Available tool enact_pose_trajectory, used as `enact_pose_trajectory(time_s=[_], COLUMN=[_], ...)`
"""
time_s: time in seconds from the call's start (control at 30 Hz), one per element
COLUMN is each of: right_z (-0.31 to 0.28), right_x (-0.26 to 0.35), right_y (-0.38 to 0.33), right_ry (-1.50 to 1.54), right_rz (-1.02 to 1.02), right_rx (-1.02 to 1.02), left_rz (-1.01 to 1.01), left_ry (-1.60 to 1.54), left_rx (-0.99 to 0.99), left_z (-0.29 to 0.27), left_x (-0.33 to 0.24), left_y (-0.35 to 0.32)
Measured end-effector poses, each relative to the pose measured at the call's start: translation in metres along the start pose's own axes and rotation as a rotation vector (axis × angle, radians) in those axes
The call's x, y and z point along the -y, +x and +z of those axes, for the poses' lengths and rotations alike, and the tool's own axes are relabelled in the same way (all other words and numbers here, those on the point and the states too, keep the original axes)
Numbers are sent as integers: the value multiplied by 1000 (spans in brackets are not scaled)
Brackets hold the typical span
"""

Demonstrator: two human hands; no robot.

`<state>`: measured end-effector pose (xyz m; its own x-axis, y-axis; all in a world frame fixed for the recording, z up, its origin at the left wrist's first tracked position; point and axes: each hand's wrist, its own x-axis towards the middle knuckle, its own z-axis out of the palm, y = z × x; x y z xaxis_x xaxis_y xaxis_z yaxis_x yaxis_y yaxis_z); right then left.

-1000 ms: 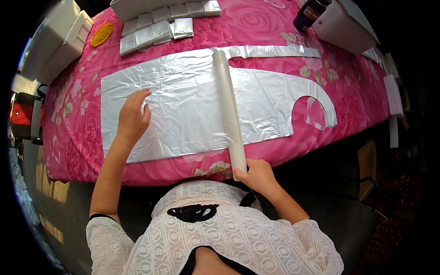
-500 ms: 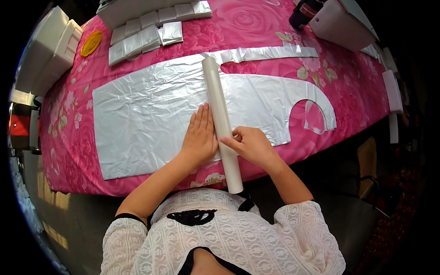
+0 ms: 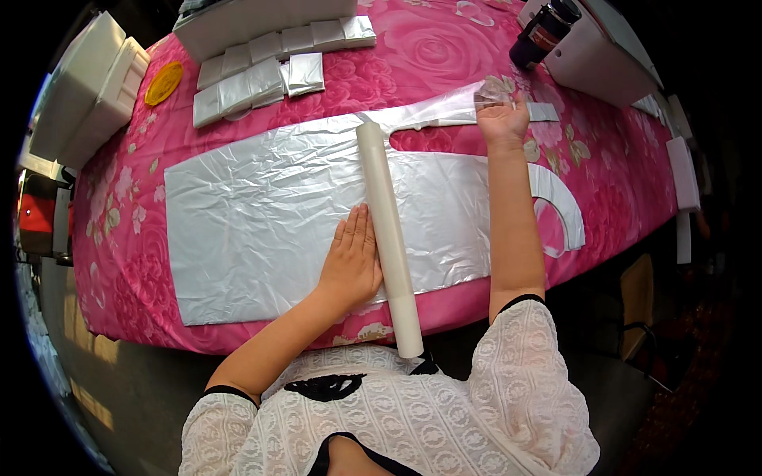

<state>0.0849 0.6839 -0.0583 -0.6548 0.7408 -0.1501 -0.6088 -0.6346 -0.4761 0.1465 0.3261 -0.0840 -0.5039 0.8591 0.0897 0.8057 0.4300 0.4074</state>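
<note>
A thin silvery-white plastic apron lies spread across the pink cloth, its curved neck opening to the right. Across its middle rests a long pale tube, whose near end sticks out past the table edge. My left hand lies flat on the plastic, open, fingers together, along the tube's left side. Out at the far right, my right hand is closed on a see-through strip, one layer of the apron's long tie, raised above the layers beneath. My right forearm covers part of the apron's neck end.
Several folded silvery packets lie in rows by a white box at the back. A yellow oval dish sits at far left, near white foam boxes. A dark bottle stands by another white box at far right.
My right hand has left the tube, reached far right and lifted a layer of the tie. My left hand stays flat beside the tube.
</note>
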Motion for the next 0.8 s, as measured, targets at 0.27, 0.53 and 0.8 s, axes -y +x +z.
enact_pose_trajectory(time_s=[0.27,0.53,0.8], right_z=[23,102,85], right_x=[120,-84,-154], right_y=[36,-134,-237], right_ry=[-211,-780,-1228], right_rz=[-223,1,-5], right_rx=[-75,754,1290], left_rz=[-10,-122,-451], left_ry=[-18,-600,-1263], left_rx=[-12,-289,-733], left_z=[3,-16,-69], left_x=[1,8,62], left_y=[-1,-2,-29])
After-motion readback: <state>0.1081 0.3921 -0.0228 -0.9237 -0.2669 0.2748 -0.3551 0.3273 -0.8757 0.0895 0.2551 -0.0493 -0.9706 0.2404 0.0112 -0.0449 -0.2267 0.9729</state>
